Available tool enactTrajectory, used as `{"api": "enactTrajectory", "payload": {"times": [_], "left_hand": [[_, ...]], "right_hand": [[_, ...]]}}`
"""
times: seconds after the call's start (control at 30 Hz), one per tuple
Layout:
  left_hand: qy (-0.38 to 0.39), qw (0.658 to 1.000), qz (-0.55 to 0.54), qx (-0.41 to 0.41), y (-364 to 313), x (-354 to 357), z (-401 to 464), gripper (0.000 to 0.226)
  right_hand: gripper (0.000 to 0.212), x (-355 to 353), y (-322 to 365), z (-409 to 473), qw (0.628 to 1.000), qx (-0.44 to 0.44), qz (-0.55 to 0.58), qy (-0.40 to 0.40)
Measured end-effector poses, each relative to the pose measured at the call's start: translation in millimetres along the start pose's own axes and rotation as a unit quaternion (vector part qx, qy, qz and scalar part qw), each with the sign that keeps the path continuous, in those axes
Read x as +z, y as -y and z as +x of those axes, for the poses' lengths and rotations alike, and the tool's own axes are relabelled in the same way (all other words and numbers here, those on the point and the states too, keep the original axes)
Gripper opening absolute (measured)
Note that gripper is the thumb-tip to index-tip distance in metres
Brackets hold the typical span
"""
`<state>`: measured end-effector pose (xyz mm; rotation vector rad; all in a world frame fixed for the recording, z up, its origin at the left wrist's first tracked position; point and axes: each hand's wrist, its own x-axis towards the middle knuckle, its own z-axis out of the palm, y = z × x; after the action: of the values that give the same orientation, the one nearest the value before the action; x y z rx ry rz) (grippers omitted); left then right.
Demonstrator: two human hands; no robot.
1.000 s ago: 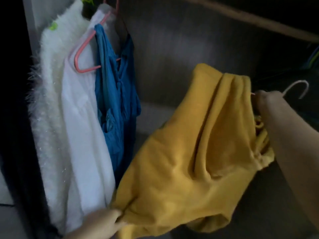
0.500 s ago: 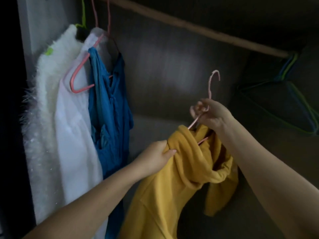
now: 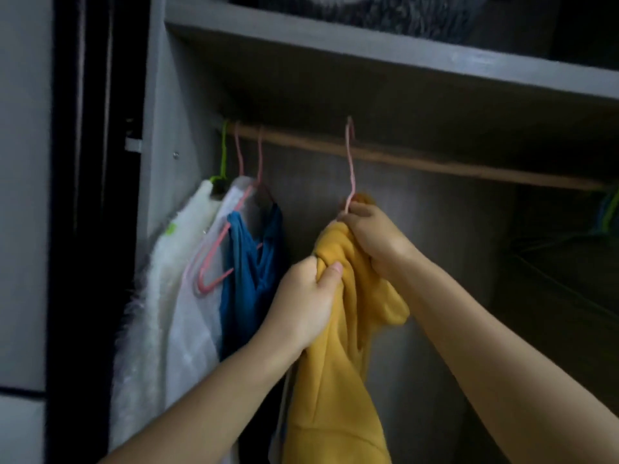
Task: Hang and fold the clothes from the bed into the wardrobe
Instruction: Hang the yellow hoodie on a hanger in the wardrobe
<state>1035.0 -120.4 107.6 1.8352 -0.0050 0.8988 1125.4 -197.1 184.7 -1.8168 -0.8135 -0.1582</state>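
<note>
A dim grey wardrobe (image 3: 187, 229) fills the view, a wooden rail (image 3: 435, 164) running under its shelf. Left on the rail hang white and blue garments. The yellow garment (image 3: 335, 346) hangs lengthwise below a pink hanger (image 3: 350, 162), whose hook reaches up to the rail. The right hand (image 3: 375, 236), nearer the hook, grips the hanger neck; the left hand (image 3: 304, 303) clutches bunched cloth below. No readable writing.
</note>
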Motion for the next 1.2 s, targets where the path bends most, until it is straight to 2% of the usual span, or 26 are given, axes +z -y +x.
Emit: {"api": "enactTrajectory", "payload": {"times": [0.1,0.23,0.33,0.43,0.6,0.7,0.77,0.83,0.87,0.93,0.97,1.03,1.1,1.2], "left_hand": [[-0.058,0.997,0.034,0.034,-8.2,-26.1,32.8,0.029],[-0.085,0.992,0.095,0.007,-4.6,-47.8,67.7,0.036],[-0.082,0.989,0.117,-0.049,9.6,-59.2,83.0,0.034],[-0.054,0.984,0.142,-0.095,28.3,-70.9,77.7,0.035],[-0.058,0.979,0.178,-0.082,38.1,-82.1,68.7,0.037],[-0.044,0.971,0.218,-0.083,29.5,-84.2,64.7,0.034],[-0.065,0.935,0.346,-0.045,27.4,-85.3,51.7,0.027],[-0.125,0.847,0.516,0.024,26.3,-85.2,30.7,0.039],[-0.147,0.811,0.56,0.077,24.3,-82.0,21.0,0.047],[-0.168,0.789,0.554,0.206,20.5,-68.3,10.0,0.05],[-0.159,0.794,0.529,0.253,20.6,-58.3,10.7,0.047],[-0.09,0.84,0.455,0.281,23.2,-28.5,16.7,0.04],[0.005,0.892,0.386,0.237,33.6,9.0,17.3,0.038],[0.108,0.918,0.324,0.203,62.6,72.6,0.9,0.035]], "right_hand": [[0.024,17.1,35.8,31.6,0.999,-0.028,0.013,0.01],[0.018,47.8,43.4,72.4,1.0,-0.014,-0.002,0.008],[0.033,73.4,32.5,89.3,0.999,0.019,-0.006,0.034],[0.029,97.9,16.9,94.5,0.999,0.022,-0.007,0.045],[0.01,111.6,10.8,97.1,0.999,-0.018,0.015,0.033],[0.018,107.2,6.3,88.8,0.997,-0.042,0.036,0.044],[0.032,98.8,-12.6,75.3,0.997,-0.063,0.044,0.026],[0.042,85.5,-42.9,56.7,0.997,-0.068,0.033,0.004],[0.044,77.0,-60.2,46.1,0.998,-0.062,0.022,-0.001],[0.048,58.6,-90.9,22.7,0.998,-0.048,-0.037,-0.004],[0.048,49.4,-102.4,11.5,0.997,-0.043,-0.071,-0.006],[0.047,27.3,-120.2,-10.7,0.992,-0.032,-0.119,-0.023],[0.046,3.2,-132.1,-37.7,0.986,-0.026,-0.163,-0.036],[0.049,-38.8,-156.5,-93.0,0.965,0.002,-0.257,-0.047]]}}
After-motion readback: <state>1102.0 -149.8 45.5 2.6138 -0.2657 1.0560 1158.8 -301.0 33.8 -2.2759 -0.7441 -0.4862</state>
